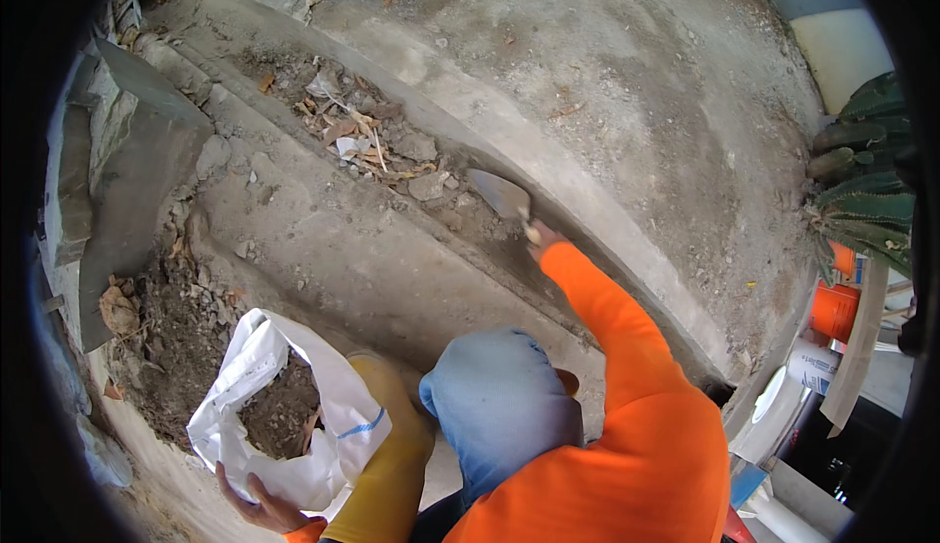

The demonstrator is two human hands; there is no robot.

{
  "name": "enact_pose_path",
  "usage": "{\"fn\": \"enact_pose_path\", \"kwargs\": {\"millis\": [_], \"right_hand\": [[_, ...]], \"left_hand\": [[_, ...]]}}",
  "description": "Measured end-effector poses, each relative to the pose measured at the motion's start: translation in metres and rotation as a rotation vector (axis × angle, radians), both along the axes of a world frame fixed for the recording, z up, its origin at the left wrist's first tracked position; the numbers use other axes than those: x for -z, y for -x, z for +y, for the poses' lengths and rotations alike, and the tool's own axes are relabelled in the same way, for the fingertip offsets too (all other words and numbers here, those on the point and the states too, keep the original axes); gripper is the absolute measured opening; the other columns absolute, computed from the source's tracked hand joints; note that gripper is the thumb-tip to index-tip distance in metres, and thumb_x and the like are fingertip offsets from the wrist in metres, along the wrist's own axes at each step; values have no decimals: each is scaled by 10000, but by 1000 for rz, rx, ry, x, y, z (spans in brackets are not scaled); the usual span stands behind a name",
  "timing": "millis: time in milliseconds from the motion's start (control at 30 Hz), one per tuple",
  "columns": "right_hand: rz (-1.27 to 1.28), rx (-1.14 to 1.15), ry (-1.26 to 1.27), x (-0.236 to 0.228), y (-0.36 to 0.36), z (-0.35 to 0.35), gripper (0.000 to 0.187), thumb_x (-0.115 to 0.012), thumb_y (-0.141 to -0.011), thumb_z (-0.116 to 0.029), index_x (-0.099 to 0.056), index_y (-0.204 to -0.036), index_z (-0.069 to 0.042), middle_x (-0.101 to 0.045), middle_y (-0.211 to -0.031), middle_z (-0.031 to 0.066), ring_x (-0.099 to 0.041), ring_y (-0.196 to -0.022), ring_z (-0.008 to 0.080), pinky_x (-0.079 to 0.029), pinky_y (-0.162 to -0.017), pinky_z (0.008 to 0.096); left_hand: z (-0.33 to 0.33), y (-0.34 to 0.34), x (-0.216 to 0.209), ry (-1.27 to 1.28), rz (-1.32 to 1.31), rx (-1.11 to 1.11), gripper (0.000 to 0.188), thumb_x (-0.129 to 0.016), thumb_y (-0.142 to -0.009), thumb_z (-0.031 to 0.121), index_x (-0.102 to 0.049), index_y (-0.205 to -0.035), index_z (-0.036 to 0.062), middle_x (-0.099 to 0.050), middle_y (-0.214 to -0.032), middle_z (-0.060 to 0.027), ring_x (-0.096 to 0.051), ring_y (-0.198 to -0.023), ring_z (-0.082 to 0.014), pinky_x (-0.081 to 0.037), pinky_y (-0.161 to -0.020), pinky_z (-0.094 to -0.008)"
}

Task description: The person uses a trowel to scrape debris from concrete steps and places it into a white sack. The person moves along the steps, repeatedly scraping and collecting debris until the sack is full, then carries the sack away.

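Observation:
My right hand (544,239) is closed round the handle of a pointed trowel (501,193). The trowel's metal blade lies in a shallow trench (470,225), close to loose dirt and broken chunks. At the lower left, my left hand (262,506) grips the lower side of a white sack (343,396), with part of the hand hidden by the sack. The sack stands with its mouth open and holds dark soil (286,411). Beside it is my leg in a yellow boot (392,445).
Rubble, dry leaves and scraps (357,141) fill the trench's upper stretch. A concrete slab (137,171) leans at the left, above a heap of soil (166,357). Rough concrete ground (607,83) spreads beyond. Cactus (862,171) and orange buckets (834,310) stand at the right.

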State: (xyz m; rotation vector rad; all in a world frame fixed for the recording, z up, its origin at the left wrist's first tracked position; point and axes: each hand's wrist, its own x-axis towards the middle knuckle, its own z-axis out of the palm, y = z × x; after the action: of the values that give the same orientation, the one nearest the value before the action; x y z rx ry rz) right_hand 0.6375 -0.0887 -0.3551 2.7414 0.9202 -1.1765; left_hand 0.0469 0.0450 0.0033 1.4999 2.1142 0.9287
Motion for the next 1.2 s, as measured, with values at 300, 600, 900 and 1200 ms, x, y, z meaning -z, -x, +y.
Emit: {"fn": "enact_pose_path", "kwargs": {"millis": [300,600,900,1200], "right_hand": [[242,-130,23,76,1,-33,411,-733,-829,-410,-713,-1139,-140,-720,-1107,195,-677,-1054,409,-546,-933,481],[145,-70,-260,48,35,115,463,-762,-818,-420,-703,-1156,-108,-717,-1164,185,-671,-1099,392,-535,-953,454],[121,-140,-416,-72,50,155,510,-763,-843,-379,-625,-1207,-49,-695,-1130,250,-640,-1094,454,-518,-916,489],[366,-618,-485,-266,148,186,413,-698,-922,-340,-561,-1193,-60,-694,-1028,276,-659,-940,494,-518,-785,560]], "left_hand": [[-4,-3,-4,-5,7,20,535,-621,-962,264,-552,-1429,13,-529,-1445,-194,-513,-1311,-343,-422,-1097,-470],[-2,3,-6,-44,127,65,527,-613,-946,228,-554,-1413,-10,-554,-1413,-179,-511,-1311,-325,-398,-1117,-457],[-4,9,-1,-84,46,67,503,-619,-940,167,-559,-1404,-19,-584,-1391,-177,-533,-1291,-311,-373,-1138,-443],[1,2,-7,-93,47,51,499,-584,-840,25,-605,-1337,-16,-638,-1320,-155,-564,-1283,-277,-371,-1141,-388]]}}
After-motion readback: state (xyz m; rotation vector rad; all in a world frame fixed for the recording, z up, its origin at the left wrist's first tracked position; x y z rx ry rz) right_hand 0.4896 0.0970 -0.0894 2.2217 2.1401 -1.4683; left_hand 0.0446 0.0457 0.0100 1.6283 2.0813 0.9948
